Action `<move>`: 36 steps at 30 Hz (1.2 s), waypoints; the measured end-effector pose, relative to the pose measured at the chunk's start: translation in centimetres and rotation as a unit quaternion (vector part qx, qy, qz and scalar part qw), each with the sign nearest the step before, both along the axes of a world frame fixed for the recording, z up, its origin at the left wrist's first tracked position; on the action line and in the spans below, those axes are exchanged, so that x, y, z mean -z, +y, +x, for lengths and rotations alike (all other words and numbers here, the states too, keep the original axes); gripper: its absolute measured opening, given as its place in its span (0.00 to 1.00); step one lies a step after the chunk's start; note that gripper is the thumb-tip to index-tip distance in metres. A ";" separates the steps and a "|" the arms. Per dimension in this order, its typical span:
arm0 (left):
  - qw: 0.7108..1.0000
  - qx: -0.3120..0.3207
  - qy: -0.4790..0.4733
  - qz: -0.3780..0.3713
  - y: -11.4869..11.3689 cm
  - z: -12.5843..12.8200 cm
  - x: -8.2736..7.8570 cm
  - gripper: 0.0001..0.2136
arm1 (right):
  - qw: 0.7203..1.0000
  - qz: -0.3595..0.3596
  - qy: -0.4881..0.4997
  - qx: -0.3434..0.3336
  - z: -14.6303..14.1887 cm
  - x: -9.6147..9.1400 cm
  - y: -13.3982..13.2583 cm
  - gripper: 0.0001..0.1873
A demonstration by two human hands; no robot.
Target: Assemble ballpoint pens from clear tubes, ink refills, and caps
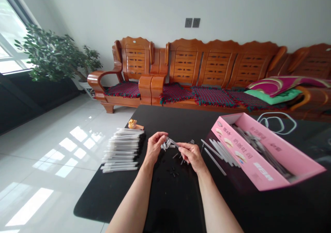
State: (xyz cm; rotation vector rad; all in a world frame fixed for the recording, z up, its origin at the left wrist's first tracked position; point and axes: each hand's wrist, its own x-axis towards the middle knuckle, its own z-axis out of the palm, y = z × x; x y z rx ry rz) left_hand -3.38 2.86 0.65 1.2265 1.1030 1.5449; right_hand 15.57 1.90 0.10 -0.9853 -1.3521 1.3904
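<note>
My left hand (155,144) is closed in a pinch on a small bunch of short grey pen parts (167,144) above the black table (181,198). My right hand (190,154) is closed on a thin translucent pen barrel (174,143) whose tip meets the bunch in the left hand. Small black caps (172,172) lie loose on the table just below both hands. A stack of finished white pens with black ends (123,149) lies to the left of my left hand. Loose clear barrels (217,152) lie to the right of my right hand.
A pink cardboard box (274,164) holding more dark pen parts stands at the right. A small orange figure (132,124) sits at the table's far left edge, a white cord loop (278,123) at the far right. Wooden sofas and a potted plant stand behind.
</note>
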 end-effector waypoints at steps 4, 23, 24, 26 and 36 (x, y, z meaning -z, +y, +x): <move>0.999 0.005 -0.035 -0.008 0.1 0.3 0.2 0.17 | 1.000 0.016 -0.025 -0.004 0.0 0.2 0.0 0.17; 1.000 -0.002 0.007 -0.023 -0.4 1.7 0.4 0.17 | 0.999 -0.020 0.002 -0.027 -0.1 -0.2 -0.4 0.15; 1.000 -0.002 0.006 -0.014 -0.5 1.7 0.3 0.16 | 0.999 -0.029 0.017 -0.036 -0.1 -0.3 -0.4 0.15; 1.000 -0.002 0.011 0.004 -0.7 1.8 0.1 0.16 | 0.996 -0.054 0.043 -0.059 0.1 -0.4 -0.5 0.15; 0.995 0.024 0.074 0.070 -1.6 2.1 -1.1 0.13 | 0.957 -0.172 0.164 -0.166 1.6 0.7 0.0 0.14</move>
